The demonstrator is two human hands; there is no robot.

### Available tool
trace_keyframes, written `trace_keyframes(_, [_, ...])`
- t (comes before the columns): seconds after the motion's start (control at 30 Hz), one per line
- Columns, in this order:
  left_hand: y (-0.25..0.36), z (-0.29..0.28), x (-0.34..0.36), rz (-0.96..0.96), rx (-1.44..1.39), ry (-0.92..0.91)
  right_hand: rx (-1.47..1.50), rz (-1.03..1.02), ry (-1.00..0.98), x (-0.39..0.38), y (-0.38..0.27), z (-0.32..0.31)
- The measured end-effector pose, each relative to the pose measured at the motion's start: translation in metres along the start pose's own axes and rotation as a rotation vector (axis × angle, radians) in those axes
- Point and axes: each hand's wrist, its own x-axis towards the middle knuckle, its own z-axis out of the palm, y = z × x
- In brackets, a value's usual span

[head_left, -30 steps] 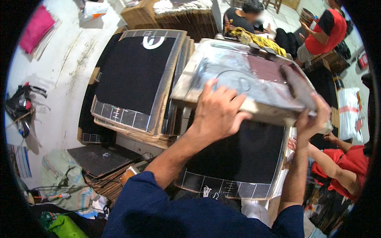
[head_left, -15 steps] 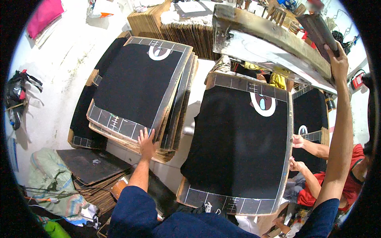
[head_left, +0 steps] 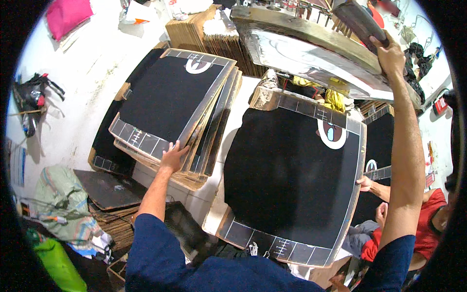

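My left hand (head_left: 175,156) rests on the near right corner of the top board in a stack of boards (head_left: 182,173). Its fingers are spread over the edge. Black fabric (head_left: 168,100) with a white-ringed oval print covers that board. At the upper right, my raised right hand (head_left: 390,57) is closed around the end of a dark squeegee (head_left: 359,20), beside a tilted printing screen (head_left: 306,53). Below the screen lies another board (head_left: 304,256) with black fabric (head_left: 292,180) and a similar print with light blue in it.
A co-worker in red holds the right board's edge with one hand (head_left: 364,183). More fabric-covered boards (head_left: 379,131) stand beyond it. Lower left are a woven sack (head_left: 61,194), a dark panel (head_left: 109,187) and a green bag (head_left: 56,260). Stacked boards (head_left: 187,31) stand at the back.
My right hand has moved left with the squeegee, and the screen has shifted left too. One co-worker hand has come away from the right board's edge. My left hand stays at the stack's corner.
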Motion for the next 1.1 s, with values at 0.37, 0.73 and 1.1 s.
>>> trace_keyframes(0.37, [0.172,-0.015,-0.059,0.087,-0.043,0.012,-0.062,-0.086,0.083,-0.027,-0.012,0.003])
trace_keyframes(0.73, [0.450,0.023,-0.229,0.354,-0.332,0.000,0.186,0.040,0.089,-0.029,-0.034,-0.018])
trace_keyframes(1.1, [0.095,0.166,-0.268,-0.980,-0.501,0.393,0.195,0.043,0.056,-0.044,-0.044,-0.031])
